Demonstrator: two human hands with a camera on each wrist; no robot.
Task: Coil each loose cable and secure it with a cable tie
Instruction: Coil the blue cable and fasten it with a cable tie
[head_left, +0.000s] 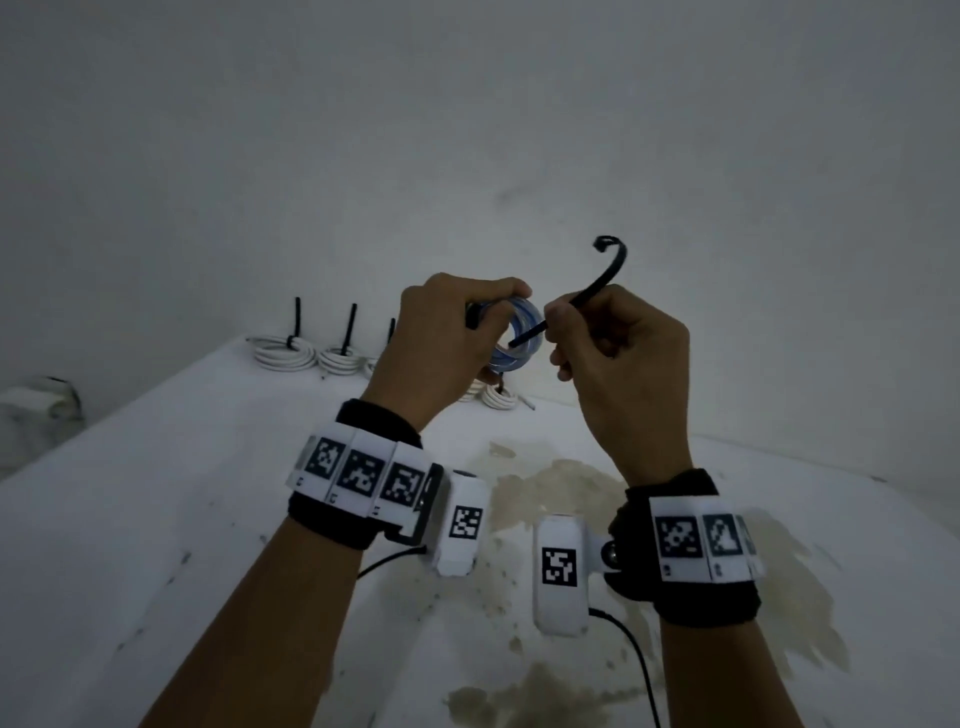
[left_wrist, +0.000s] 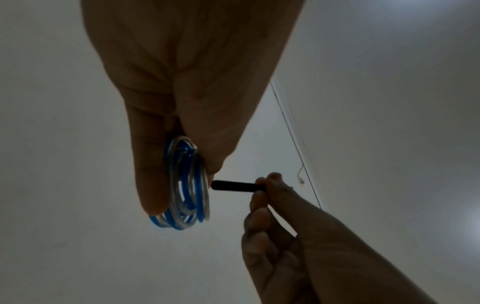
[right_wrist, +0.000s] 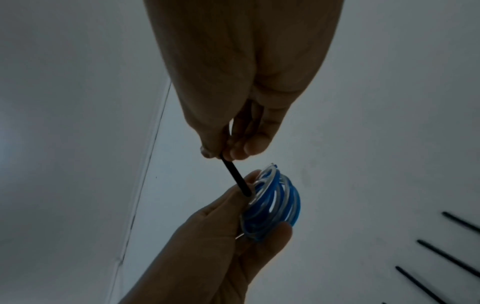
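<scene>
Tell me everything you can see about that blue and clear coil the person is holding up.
The coil is a thin cable, blue and see-through, looking like plastic, wound into several loose round loops that do not lie quite flush. It is held up above the white surface, not resting on it. The left hand grips it, thumb and fingers on opposite sides of the loops. No tie binds it yet: the black cable tie, pinched in the right hand, points its tip at the opening.

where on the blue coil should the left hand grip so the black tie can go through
Grip the blue coil by one side of its rim, as the left hand does, thumb and fingers bunching the loops from the left. That keeps the centre open on the right, where the right hand aims the black tie tip.
</scene>
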